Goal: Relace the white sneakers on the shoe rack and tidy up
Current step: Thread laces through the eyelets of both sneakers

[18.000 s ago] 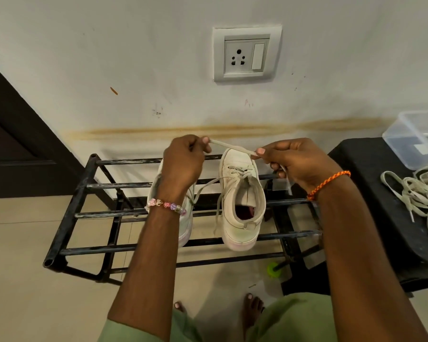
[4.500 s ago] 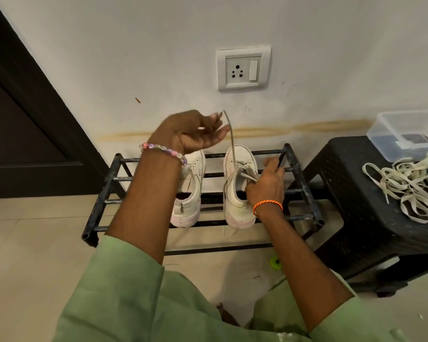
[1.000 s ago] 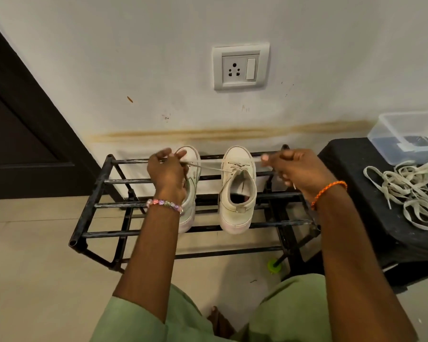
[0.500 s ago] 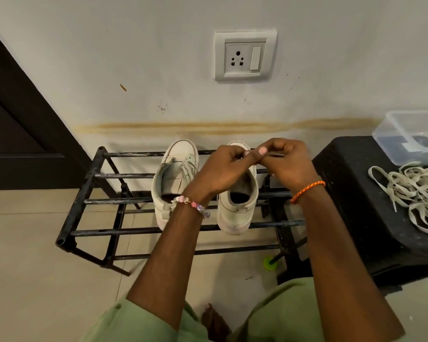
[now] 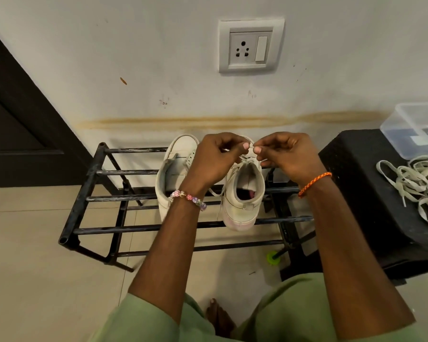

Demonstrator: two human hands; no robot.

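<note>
Holding coiled spare laces (image 5: 415, 186) beside it, clear box (image 5: 413, 124) sits.

A black metal rack (image 5: 89, 174) of horizontal bars stands on a tiled floor (image 5: 35, 280) against the wall. Two white sneakers (image 5: 242, 201) rest side by side on its upper bars, toes toward the wall. Just right of the rack stands a black stool (image 5: 356, 193). On the stool lie a tangle of white laces (image 5: 415, 183) and, behind it, a clear plastic box (image 5: 415, 124).
</note>
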